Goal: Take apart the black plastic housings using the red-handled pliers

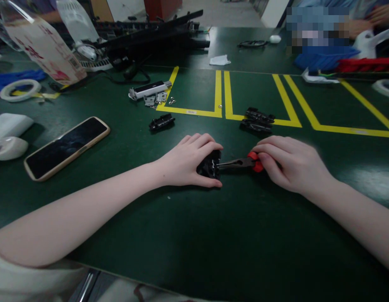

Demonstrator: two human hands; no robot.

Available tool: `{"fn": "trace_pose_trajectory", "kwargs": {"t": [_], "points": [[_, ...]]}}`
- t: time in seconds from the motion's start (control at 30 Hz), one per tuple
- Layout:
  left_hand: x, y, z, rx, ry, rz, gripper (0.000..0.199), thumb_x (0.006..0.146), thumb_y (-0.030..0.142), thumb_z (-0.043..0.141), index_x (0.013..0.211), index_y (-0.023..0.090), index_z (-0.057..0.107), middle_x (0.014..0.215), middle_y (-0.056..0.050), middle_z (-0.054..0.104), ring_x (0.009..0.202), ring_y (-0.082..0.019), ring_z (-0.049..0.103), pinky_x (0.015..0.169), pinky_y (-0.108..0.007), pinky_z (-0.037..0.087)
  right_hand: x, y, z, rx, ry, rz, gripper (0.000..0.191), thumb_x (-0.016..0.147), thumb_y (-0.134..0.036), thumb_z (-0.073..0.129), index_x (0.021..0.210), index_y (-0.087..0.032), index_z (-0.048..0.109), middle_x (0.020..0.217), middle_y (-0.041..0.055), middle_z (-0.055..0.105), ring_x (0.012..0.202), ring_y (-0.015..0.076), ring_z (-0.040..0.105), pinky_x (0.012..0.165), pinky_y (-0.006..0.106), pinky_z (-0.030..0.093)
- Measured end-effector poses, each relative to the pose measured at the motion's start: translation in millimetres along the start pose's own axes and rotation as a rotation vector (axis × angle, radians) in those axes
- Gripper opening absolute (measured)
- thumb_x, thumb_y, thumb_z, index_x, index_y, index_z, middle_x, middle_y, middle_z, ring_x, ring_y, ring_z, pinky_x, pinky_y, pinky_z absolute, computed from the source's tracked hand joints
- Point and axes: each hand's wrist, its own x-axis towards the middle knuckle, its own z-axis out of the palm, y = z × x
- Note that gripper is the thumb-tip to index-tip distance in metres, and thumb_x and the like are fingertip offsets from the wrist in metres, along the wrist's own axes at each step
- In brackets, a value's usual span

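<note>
My left hand (191,161) grips a small black plastic part (210,165) between thumb and fingers, low over the green table. My right hand (288,165) is closed on the red handles of needle-nose pliers (238,163), whose jaws point left and meet the part's right side. What the jaw tips grip, if anything, is too small to tell. Beyond my left hand lies a similar black part (162,122). Past the pliers, a pair of black parts (257,120) rests side by side at the yellow tape.
A phone (66,147) lies on the left. Metal brackets (155,99), small rings and a white-and-black piece (150,89) sit by the tape. Black equipment (156,42) stands behind, near a plastic bag (45,46). At the far right are another person's hands (381,16) and a red strip (367,65).
</note>
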Motion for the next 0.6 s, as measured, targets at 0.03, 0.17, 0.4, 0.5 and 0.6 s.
{"fn": "trace_pose_trajectory", "kwargs": {"t": [0.03, 0.17, 0.4, 0.5, 0.6], "points": [[-0.1, 0.0, 0.1, 0.001, 0.003, 0.003, 0.072, 0.085, 0.064, 0.065, 0.137, 0.017, 0.049, 0.133, -0.013, 0.056, 0.118, -0.031, 0.054, 0.099, -0.043, 0.045, -0.1, -0.3, -0.1, -0.002, 0.005, -0.006, 0.020, 0.097, -0.023, 0.046, 0.096, -0.018, 0.065, 0.091, 0.0100, 0.070, 0.077, 0.0215, 0.066, 0.062, 0.036, 0.053], [-0.4, 0.0, -0.2, -0.008, 0.003, -0.004, 0.073, 0.084, 0.064, 0.066, 0.137, 0.018, 0.048, 0.134, -0.013, 0.055, 0.119, -0.031, 0.053, 0.101, -0.044, 0.045, 0.3, -1.8, -1.1, -0.001, 0.022, -0.013, 0.019, 0.097, -0.022, 0.046, 0.097, -0.018, 0.065, 0.091, 0.0101, 0.070, 0.076, 0.0211, 0.065, 0.062, 0.036, 0.054], [0.2, 0.0, -0.2, -0.011, 0.004, 0.002, 0.072, 0.085, 0.064, 0.066, 0.137, 0.016, 0.049, 0.133, -0.013, 0.056, 0.119, -0.031, 0.053, 0.100, -0.044, 0.044, 1.6, -2.3, -0.8, -0.016, 0.000, -0.024, 0.018, 0.097, -0.022, 0.048, 0.095, -0.017, 0.066, 0.091, 0.0099, 0.070, 0.076, 0.0198, 0.065, 0.062, 0.034, 0.052], [0.2, -0.1, 0.5, -0.002, 0.013, 0.011, 0.072, 0.085, 0.063, 0.066, 0.136, 0.015, 0.049, 0.132, -0.013, 0.056, 0.117, -0.030, 0.053, 0.099, -0.043, 0.044, 1.3, -2.0, 0.3, -0.016, -0.008, -0.011, 0.019, 0.097, -0.023, 0.048, 0.095, -0.019, 0.066, 0.091, 0.0090, 0.070, 0.076, 0.0196, 0.065, 0.063, 0.033, 0.051], [0.1, -0.3, 0.8, 0.008, 0.018, 0.018, 0.072, 0.085, 0.064, 0.066, 0.136, 0.016, 0.049, 0.132, -0.013, 0.056, 0.117, -0.030, 0.053, 0.100, -0.042, 0.044, 1.4, -1.9, 1.4, -0.033, 0.014, -0.031, 0.019, 0.097, -0.022, 0.047, 0.094, -0.017, 0.065, 0.089, 0.0090, 0.070, 0.074, 0.0190, 0.064, 0.062, 0.033, 0.051]]}}
